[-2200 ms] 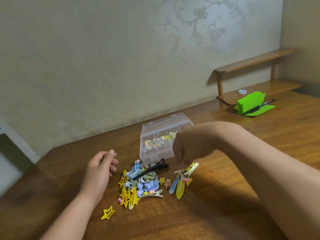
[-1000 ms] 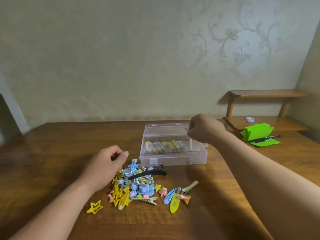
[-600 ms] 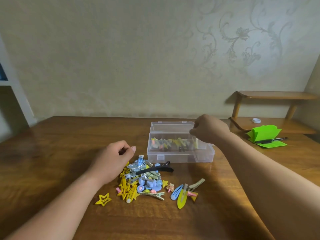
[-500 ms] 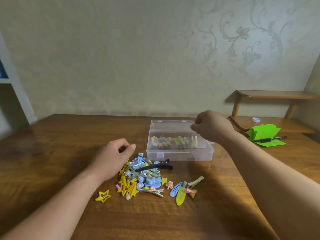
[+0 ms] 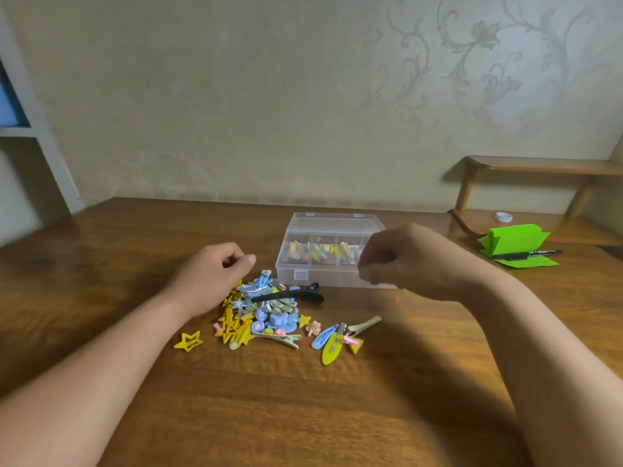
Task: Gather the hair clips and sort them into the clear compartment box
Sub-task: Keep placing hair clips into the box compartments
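1. Head view: clips [image 5: 269, 318] lie piled on the table [image 5: 337, 416], just in front of the box [image 5: 317, 276], which holds more clips.
2. Left hand [image 5: 212, 278]: loosely curled, holding nothing, at the pile's left edge.
3. Right hand [image 5: 408, 261]: blurred, curled before the box's right front; grip cannot be told.
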`<state>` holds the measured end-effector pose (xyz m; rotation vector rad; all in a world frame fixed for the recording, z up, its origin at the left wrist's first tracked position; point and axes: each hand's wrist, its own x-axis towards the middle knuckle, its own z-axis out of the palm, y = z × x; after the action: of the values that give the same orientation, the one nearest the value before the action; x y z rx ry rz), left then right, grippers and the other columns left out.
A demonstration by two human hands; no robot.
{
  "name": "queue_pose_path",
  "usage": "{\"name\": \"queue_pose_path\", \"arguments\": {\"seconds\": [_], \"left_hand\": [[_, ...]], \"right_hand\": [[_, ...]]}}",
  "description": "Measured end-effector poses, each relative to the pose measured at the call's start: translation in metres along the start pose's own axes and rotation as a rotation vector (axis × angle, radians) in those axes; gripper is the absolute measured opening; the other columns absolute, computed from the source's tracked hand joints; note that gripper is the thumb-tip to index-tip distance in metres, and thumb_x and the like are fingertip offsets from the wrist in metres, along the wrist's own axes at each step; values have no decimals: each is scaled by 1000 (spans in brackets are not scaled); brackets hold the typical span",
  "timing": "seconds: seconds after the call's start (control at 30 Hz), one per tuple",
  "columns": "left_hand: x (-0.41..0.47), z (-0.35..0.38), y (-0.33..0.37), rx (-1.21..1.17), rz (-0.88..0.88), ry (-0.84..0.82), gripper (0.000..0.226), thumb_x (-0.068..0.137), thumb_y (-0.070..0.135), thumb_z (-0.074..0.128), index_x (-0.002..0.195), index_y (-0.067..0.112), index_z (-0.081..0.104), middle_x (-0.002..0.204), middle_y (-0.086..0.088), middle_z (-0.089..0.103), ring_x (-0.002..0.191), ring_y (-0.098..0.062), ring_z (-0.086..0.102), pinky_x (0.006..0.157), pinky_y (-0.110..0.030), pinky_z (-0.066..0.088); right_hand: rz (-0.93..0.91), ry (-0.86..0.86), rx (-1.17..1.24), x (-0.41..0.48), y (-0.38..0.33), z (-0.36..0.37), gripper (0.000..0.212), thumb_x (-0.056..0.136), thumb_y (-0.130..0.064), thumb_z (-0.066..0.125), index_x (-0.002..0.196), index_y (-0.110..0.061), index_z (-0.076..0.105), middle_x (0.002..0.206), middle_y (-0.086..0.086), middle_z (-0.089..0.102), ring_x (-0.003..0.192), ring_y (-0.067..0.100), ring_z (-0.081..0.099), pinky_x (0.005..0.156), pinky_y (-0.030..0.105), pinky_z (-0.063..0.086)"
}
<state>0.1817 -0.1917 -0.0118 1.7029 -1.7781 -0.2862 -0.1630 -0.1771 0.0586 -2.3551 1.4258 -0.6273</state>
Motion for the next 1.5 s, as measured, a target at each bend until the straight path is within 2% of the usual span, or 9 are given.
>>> {"name": "queue_pose_path", "arguments": {"seconds": [0.3, 0.5, 0.6, 0.73, 0.93, 1.1, 1.27, 1.4, 1.5], "left_hand": [[-3, 0, 3, -9, 6, -16, 35, 104, 48, 62, 81, 22, 69, 89, 9, 74, 88, -14, 67, 76, -38, 52], [-5, 0, 7, -29, 6, -11, 33, 104, 41, 65, 78, 21, 69, 71, 9, 64, 70, -14, 57, 65, -34, 40], [-7, -1, 7, -32, 5, -14, 32, 104, 41, 65, 79, 21, 69, 76, 9, 67, 75, -15, 61, 66, -34, 43], [-6, -2, 4, -19, 2, -32, 31, 103, 45, 65, 84, 21, 70, 86, 7, 75, 85, -16, 68, 77, -38, 54], [-5, 4, 4, 62, 45, -35, 23, 102, 45, 64, 86, 28, 69, 83, 10, 72, 80, -12, 67, 74, -39, 57], [1, 3, 0, -4, 19, -35, 25, 105, 44, 59, 88, 28, 69, 79, 6, 72, 77, -19, 67, 68, -37, 53], [4, 2, -3, -26, 19, -48, 26, 105, 44, 59, 87, 28, 69, 78, 6, 72, 76, -18, 67, 67, -36, 53], [4, 3, -4, -42, 19, -31, 26, 103, 42, 61, 87, 25, 70, 77, 10, 70, 77, -15, 65, 64, -31, 45], [4, 3, -4, -39, 21, -38, 26, 104, 42, 60, 89, 24, 70, 76, 20, 65, 77, -10, 64, 61, -28, 42]], "right_hand": [[14, -542, -161, -7, -14, 8, 22, 92, -29, 80, 111, -38, 72, 105, -14, 71, 87, 8, 66, 59, 20, 48], [-3, -468, -188, -5, -17, 16, 15, 94, -35, 78, 107, -31, 75, 100, -13, 70, 90, 13, 67, 81, 37, 60], [-13, -429, -187, -4, -16, 14, 12, 95, -38, 75, 105, -30, 73, 98, -11, 71, 89, 13, 67, 77, 34, 57], [-52, -189, -31, 0, -7, 4, 7, 94, -34, 75, 99, -30, 73, 87, -10, 75, 73, 4, 68, 64, 19, 51], [5, 182, 290, 9, 8, 7, 29, 98, -22, 73, 123, -32, 63, 85, -8, 79, 68, 7, 70, 61, 27, 51], [146, 474, 257, 28, 28, 7, 19, 94, -18, 73, 112, -25, 71, 86, -4, 79, 75, 11, 72, 66, 30, 54], [293, 440, 48, 63, 36, 2, 5, 96, -18, 73, 100, -20, 72, 86, 0, 73, 71, 21, 68, 54, 25, 44], [324, 341, -198, 83, 28, 1, 4, 97, -27, 69, 99, -24, 71, 90, -3, 72, 76, 20, 68, 66, 38, 61], [341, 316, -391, 92, 24, 4, 8, 97, -27, 63, 97, -27, 71, 92, -4, 71, 79, 21, 67, 61, 32, 55]]}}
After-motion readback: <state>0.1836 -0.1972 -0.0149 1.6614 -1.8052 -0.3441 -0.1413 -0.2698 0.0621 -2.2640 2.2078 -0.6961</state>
